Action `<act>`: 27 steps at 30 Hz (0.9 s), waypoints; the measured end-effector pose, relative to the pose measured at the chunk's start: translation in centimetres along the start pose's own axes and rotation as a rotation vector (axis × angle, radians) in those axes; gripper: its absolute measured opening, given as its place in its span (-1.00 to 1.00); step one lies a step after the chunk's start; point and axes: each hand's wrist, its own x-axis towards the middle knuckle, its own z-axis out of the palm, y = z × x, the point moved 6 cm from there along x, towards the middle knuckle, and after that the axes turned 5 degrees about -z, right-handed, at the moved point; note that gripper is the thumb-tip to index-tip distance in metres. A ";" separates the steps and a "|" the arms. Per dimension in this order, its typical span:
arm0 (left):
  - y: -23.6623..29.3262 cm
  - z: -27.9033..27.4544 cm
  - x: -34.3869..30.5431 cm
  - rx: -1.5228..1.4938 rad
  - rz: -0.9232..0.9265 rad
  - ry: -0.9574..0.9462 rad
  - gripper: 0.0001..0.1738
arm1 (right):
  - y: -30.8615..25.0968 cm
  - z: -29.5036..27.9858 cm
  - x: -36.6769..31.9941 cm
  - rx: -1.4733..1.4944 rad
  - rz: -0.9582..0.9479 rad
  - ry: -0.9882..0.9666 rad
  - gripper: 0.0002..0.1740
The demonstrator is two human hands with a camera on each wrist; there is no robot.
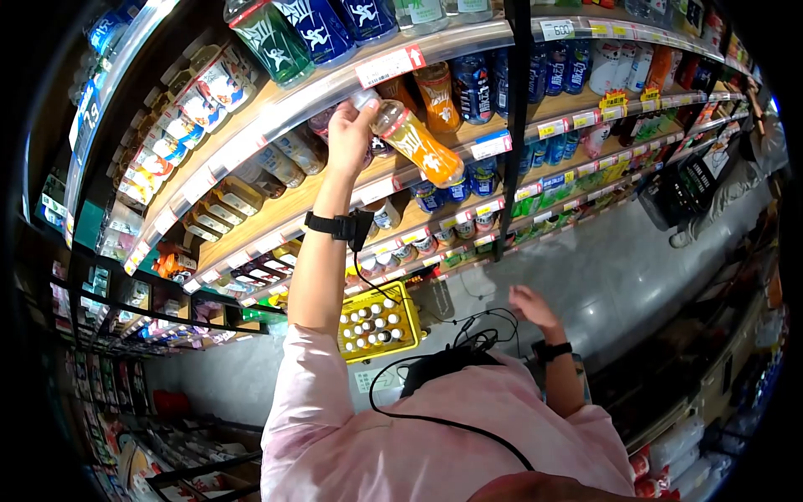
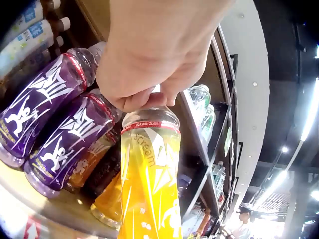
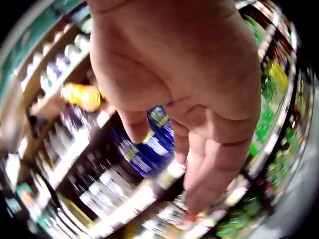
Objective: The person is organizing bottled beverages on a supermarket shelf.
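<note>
My left hand (image 1: 350, 134) pinches the capped top of an orange sports drink bottle (image 1: 422, 152). The bottle leans out in front of the shelf edge in the head view. In the left wrist view the fingers curl round its neck, and the label (image 2: 152, 164) reads "scream". Two purple bottles (image 2: 72, 142) of the same style stand on the shelf beside it. Low near my body, my right hand (image 1: 535, 308) hangs with loosely bent fingers and nothing in it. In the right wrist view, blue cans (image 3: 149, 144) show on the shelf beyond its fingers.
Below the shelves, a yellow crate (image 1: 411, 322) on the floor holds many white-capped bottles. Price-tagged shelf edges (image 1: 393, 69) run above and below the left hand. A black cable (image 1: 456, 422) crosses my body. Another person (image 1: 728, 192) is farther down the aisle.
</note>
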 end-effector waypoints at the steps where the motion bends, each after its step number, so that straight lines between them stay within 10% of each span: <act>1: 0.5 0.1 0.2 -0.053 0.011 0.075 -0.79 | 2.9 -1.3 -0.8 -0.707 -0.179 0.233 -0.40; 5: 1.1 0.0 1.8 -0.160 0.095 0.145 -0.74 | 14.7 0.8 -3.1 -0.771 0.221 -0.027 -0.43; 9: 0.6 0.7 4.3 0.384 0.163 0.184 -0.72 | 18.7 5.5 -4.1 -0.946 0.009 -0.552 -0.53; 10: 1.6 1.5 4.6 0.466 0.442 0.193 -0.71 | 19.8 5.5 -4.0 -0.947 0.011 -0.558 -0.53; 15: -0.8 2.2 7.3 1.328 0.508 0.136 -0.59 | 20.5 5.4 -4.1 -1.020 -0.087 -0.527 -0.65; 18: -1.3 2.2 7.4 1.234 0.175 0.199 -0.61 | 20.5 5.7 -4.4 -0.963 -0.081 -0.511 -0.66; 19: 1.1 4.4 5.7 1.405 -0.004 -0.037 -0.50 | 20.2 5.8 -4.5 -0.962 -0.083 -0.510 -0.66; 27: 1.4 6.4 7.1 1.374 0.252 -0.069 -0.48 | 22.6 5.3 -4.7 -0.977 0.052 -0.572 -0.56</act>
